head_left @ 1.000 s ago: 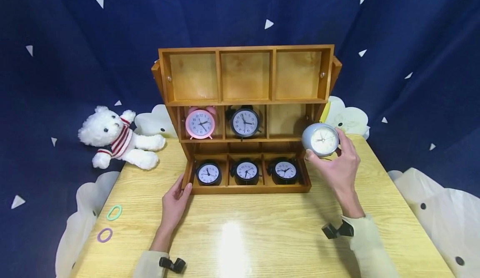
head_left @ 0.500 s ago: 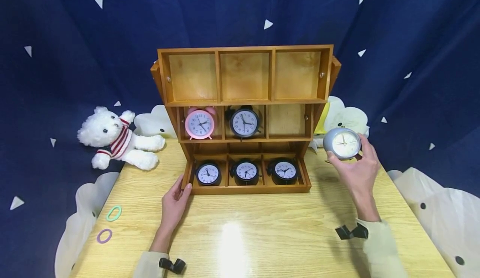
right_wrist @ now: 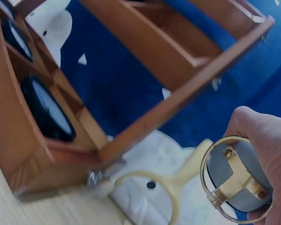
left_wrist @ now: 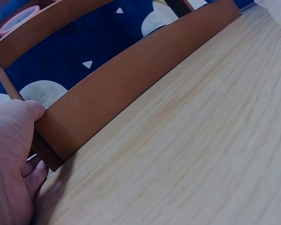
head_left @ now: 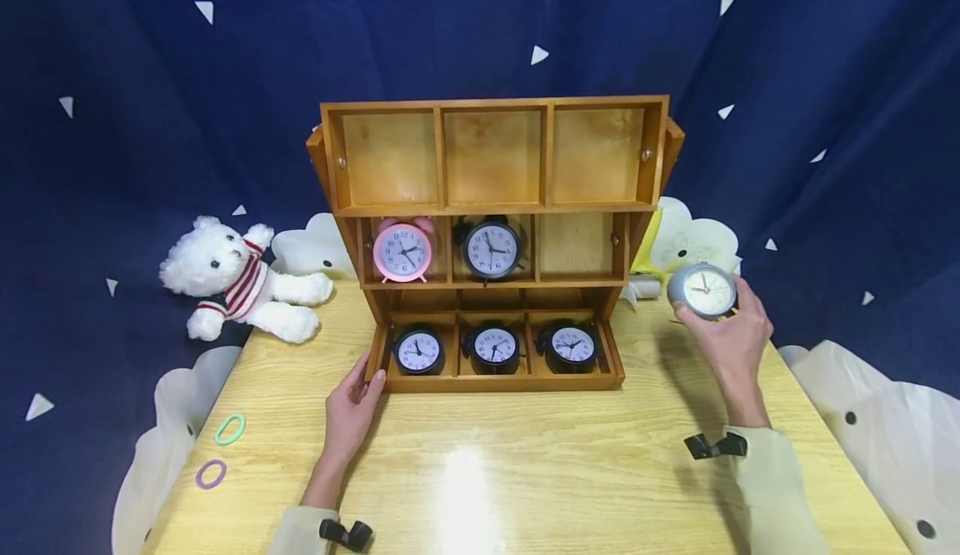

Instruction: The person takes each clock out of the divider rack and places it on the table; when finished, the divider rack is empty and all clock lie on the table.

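My right hand (head_left: 738,342) holds a round blue-grey alarm clock (head_left: 705,291) between thumb and fingers, right of the shelf. In the right wrist view, a gold ring and bracket show on the clock (right_wrist: 241,171). With thumb over the front edge and fingers at the side, my left hand (head_left: 351,413) grips the lower left corner of a three-tier wooden shelf (head_left: 510,384). The middle tier bears a pink alarm clock (head_left: 402,252) and a black one (head_left: 492,249); its right compartment is bare. Three black clocks, one of them the right-hand clock (head_left: 572,345), fill the bottom tier.
A white teddy bear (head_left: 243,280) in a striped top lies left of the shelf. Green (head_left: 229,429) and purple bands (head_left: 211,473) lie on the wooden table (head_left: 540,480). Behind the shelf's right side are a yellow object (head_left: 649,242) and a silvery roll (head_left: 642,287).
My right hand has carried the blue-grey clock rightward, away from the shelf's right side. My left hand keeps its hold on the shelf corner.
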A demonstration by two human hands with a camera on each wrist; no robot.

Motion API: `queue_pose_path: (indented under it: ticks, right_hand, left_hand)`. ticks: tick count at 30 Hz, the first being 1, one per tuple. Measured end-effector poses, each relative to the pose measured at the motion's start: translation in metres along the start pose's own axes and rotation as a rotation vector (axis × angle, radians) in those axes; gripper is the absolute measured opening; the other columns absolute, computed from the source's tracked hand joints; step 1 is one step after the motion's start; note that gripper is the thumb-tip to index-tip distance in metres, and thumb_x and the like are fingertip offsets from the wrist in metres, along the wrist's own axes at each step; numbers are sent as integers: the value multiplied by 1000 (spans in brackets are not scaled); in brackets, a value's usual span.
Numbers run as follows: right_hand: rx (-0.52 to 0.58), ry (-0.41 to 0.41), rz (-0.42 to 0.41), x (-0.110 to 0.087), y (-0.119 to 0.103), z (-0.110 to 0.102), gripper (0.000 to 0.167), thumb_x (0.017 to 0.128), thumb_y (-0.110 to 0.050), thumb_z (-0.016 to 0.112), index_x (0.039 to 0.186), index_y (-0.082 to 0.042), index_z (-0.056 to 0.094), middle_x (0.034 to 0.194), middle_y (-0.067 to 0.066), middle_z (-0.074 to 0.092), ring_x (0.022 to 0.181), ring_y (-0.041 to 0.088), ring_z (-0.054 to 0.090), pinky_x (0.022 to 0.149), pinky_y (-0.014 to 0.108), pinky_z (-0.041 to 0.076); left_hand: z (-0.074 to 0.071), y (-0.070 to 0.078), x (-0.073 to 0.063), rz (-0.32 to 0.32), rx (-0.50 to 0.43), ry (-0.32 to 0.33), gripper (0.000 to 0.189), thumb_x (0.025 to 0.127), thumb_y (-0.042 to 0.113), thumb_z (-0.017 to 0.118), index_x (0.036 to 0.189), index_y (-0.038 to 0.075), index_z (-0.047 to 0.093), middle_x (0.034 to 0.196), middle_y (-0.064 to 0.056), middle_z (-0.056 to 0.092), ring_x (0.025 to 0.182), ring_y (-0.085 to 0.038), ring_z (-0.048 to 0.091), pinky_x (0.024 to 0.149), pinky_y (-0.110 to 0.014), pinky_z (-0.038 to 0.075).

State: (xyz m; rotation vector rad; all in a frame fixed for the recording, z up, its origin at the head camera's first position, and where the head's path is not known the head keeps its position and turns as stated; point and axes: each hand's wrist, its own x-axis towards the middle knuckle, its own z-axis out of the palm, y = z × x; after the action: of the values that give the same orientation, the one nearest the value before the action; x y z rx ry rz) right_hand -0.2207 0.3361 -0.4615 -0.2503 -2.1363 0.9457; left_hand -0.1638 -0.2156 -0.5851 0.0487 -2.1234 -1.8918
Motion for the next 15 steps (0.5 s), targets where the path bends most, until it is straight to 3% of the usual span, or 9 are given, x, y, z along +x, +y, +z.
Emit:
queue_pose_path:
  ticks: [8,15]
  right_hand:
    - [-52,-74,90,7,30,7,79,69,-25,91,137,1,62,131,29,66,120,51,59,98,65,43]
    - [-102,-185,235,22,55,14,92,75,-33,88,152,-1,49,145,30,56,129,56,49,103,66,39]
  left_hand:
    - [-1,0,-2,-9,19,6,52,103,16,69,151,4,54,154,-15,52,139,-29,50,103,-13,46]
    - [0,1,-1,-9,3,4,52,103,17,69,151,3,54,154,-16,52,139,-29,50,104,-14,46]
